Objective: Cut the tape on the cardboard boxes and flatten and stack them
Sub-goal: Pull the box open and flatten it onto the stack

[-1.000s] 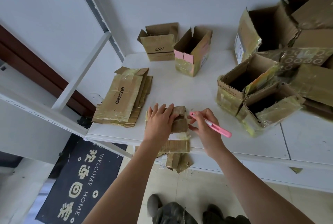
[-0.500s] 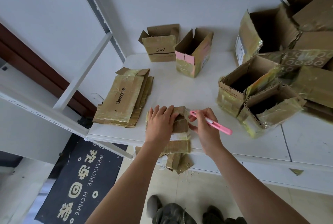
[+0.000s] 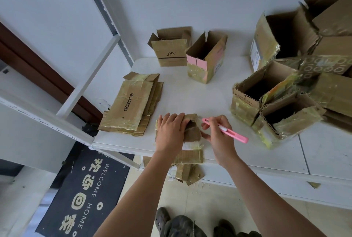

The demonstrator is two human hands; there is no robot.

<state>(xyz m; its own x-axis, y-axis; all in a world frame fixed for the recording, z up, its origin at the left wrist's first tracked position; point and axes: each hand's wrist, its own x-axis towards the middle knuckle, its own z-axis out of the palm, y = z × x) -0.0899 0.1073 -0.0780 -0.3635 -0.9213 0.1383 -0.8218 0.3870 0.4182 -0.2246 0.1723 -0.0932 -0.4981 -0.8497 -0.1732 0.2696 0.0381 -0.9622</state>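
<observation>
Comparing with the frames from a moment ago, I see very little has shifted: my left hand (image 3: 171, 132) still lies flat, fingers straight, on the small box (image 3: 192, 128) at the lower centre of the frame, and my right hand (image 3: 219, 137) has edged only slightly along its right side with the pink cutter (image 3: 226, 130). I read that as the tape cut on this box still being in progress, or only just ending; the blade tip is too small for me to tell whether it is in the tape. The box looks partly collapsed, its lower flaps hanging over the front edge of the white surface (image 3: 190, 95). My right hand pinches the cutter like a pen, its tail pointing to the lower right, the fingers curled round it. Both forearms reach up from the bottom of the frame, wrists close together. The flattened stack (image 3: 131, 105) lies left of centre, just beside the box, where this one should go. Two open boxes (image 3: 188, 54) stand at upper centre and a heap of uncut boxes (image 3: 285, 88) fills the right side, so I judge most of the job remains.
</observation>
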